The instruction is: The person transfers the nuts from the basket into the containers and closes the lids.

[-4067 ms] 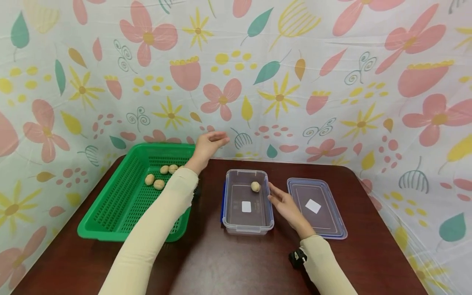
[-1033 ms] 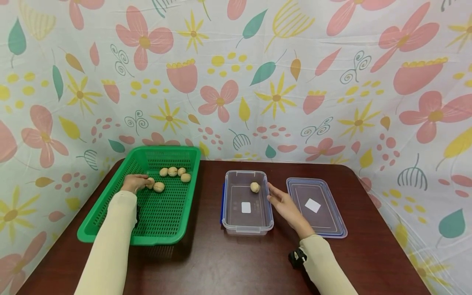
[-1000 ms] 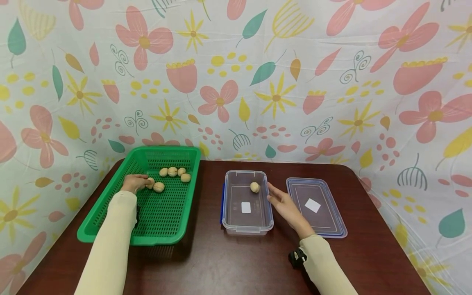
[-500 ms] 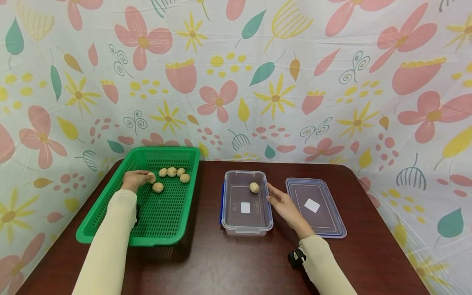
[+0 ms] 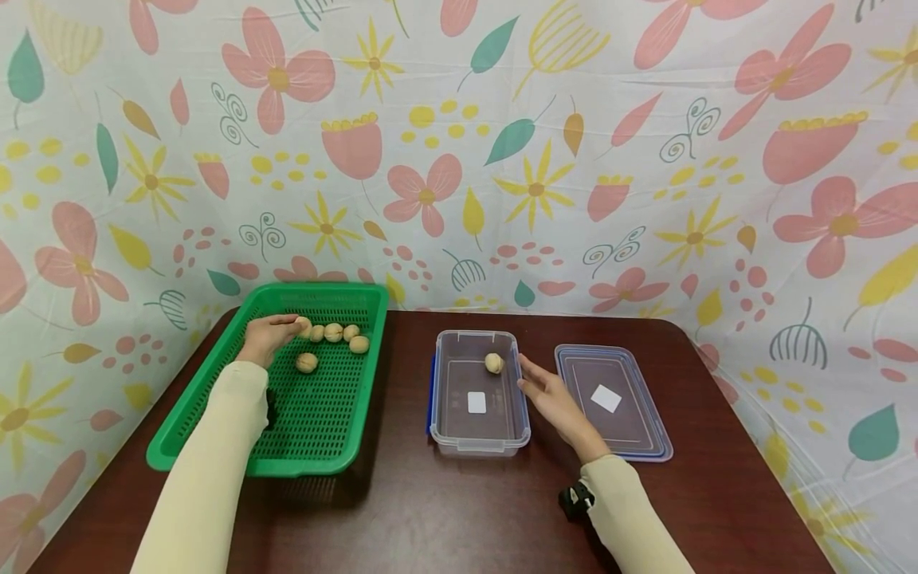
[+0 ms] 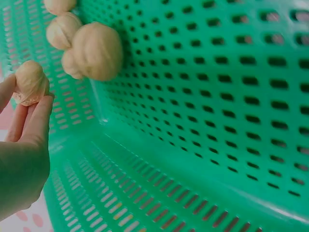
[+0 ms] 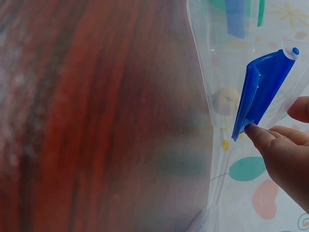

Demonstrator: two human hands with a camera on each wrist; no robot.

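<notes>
one nut (image 5: 494, 363) in the box (image 5: 479, 444), five nuts (image 5: 333, 332) to go in the basket (image 5: 308, 467); left fingers (image 6: 41, 118) pinch another nut (image 6: 30, 82), right fingers (image 7: 260, 137) spread against the box, lid (image 5: 634, 434) off.

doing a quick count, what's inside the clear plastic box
One walnut lies inside the clear plastic box, toward its far right corner. A white label shows at its floor, covering whatever is directly beneath.

Cream sleeves (image 5: 208, 454) and black wrist devices (image 5: 576, 501) leave both hands (image 5: 556, 403) bare.
</notes>
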